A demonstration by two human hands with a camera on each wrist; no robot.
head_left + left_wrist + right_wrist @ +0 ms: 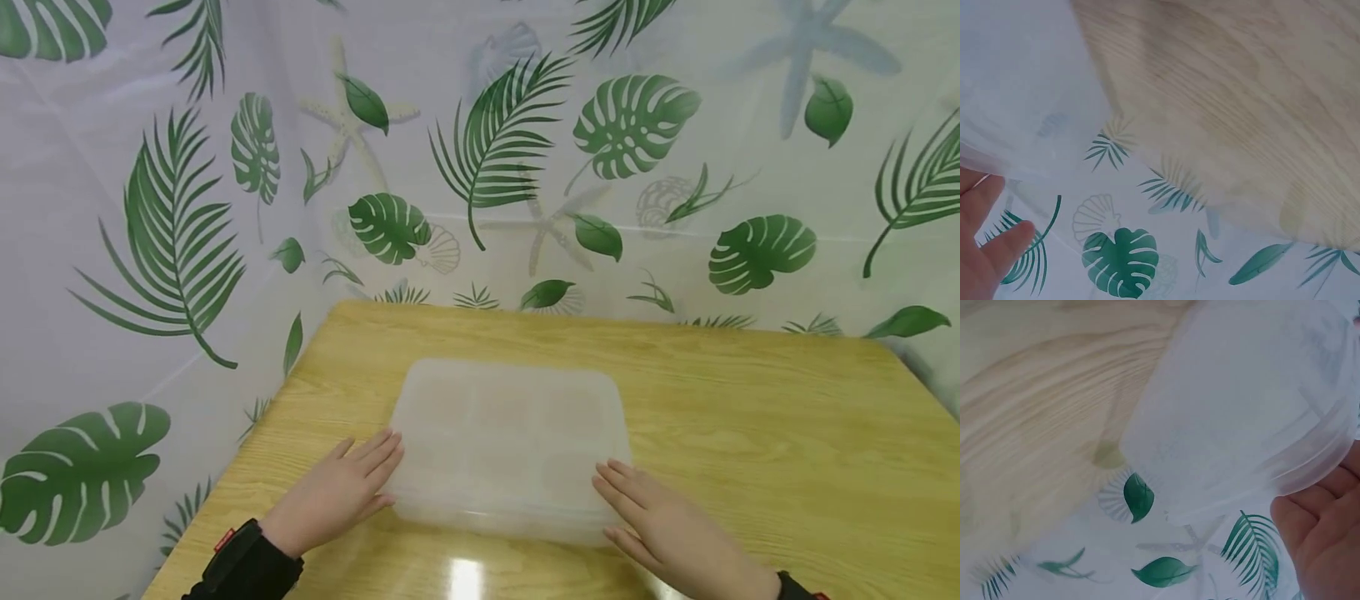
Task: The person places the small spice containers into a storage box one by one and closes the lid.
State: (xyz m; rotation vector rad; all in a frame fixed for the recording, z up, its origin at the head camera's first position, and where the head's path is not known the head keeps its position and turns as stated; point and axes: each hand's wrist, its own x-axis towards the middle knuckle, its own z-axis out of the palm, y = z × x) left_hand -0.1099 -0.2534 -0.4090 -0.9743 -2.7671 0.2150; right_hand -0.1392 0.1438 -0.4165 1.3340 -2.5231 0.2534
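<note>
A translucent white plastic storage box (510, 450) with a lid sits on the wooden table, and faint compartment outlines show through its top. My left hand (337, 492) touches the box's left edge with nearly straight fingers. At the near right corner, my right hand (671, 525) lies against the edge, fingers extended. In the left wrist view, the box's cloudy side (1022, 75) fills the upper left, near the left fingers (1007, 250). The right wrist view has the box wall (1235, 406) beside the right hand (1329, 531). The contents cannot be made out.
The wood-grain table (750, 433) extends around the box, mostly to the right. Behind it and on the left hangs a white curtain (450, 317) printed with green leaves, starfish and shells. A dark band (247, 567) covers the left wrist.
</note>
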